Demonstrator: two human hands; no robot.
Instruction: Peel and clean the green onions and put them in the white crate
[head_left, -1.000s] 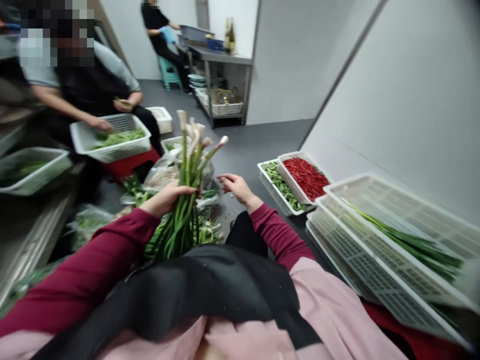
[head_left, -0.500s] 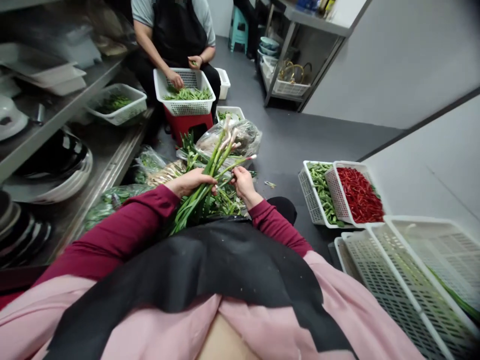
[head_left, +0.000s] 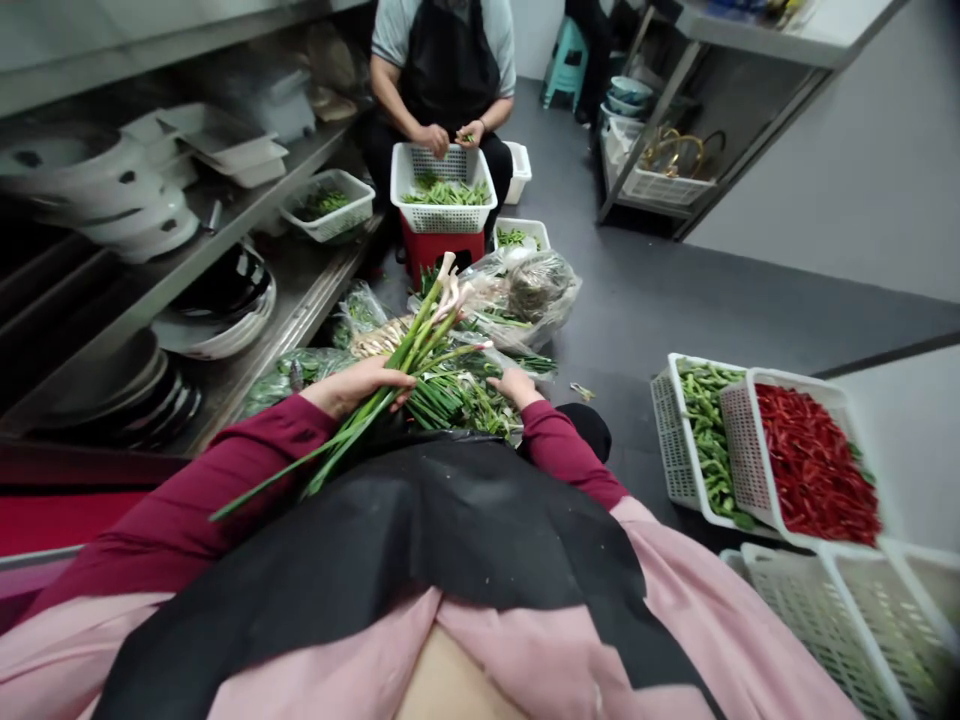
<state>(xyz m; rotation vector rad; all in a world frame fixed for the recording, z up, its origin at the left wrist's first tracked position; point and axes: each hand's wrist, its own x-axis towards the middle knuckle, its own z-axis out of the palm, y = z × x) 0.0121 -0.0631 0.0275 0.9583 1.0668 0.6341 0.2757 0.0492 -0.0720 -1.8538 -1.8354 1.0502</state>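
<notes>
My left hand (head_left: 358,384) is closed round a bunch of green onions (head_left: 417,338), held slanting with the white bulbs up and away from me and the green tips trailing over my left sleeve. My right hand (head_left: 513,386) reaches down into a pile of green onions (head_left: 459,396) on the floor in front of my knees; its fingers are hidden among the stalks. A black apron (head_left: 420,540) covers my lap.
A clear plastic bag of greens (head_left: 525,290) lies behind the pile. A co-worker (head_left: 442,60) sits opposite, sorting greens in a white basket (head_left: 442,190) on a red stool. Baskets of green chillies (head_left: 697,430) and red chillies (head_left: 814,465) stand right. Steel shelves (head_left: 225,240) with dishes run along the left.
My view has swung left and down. My right hand let go of the stalk it pinched and dropped to the pile on the floor. The bunch in my left hand tilted lower.
</notes>
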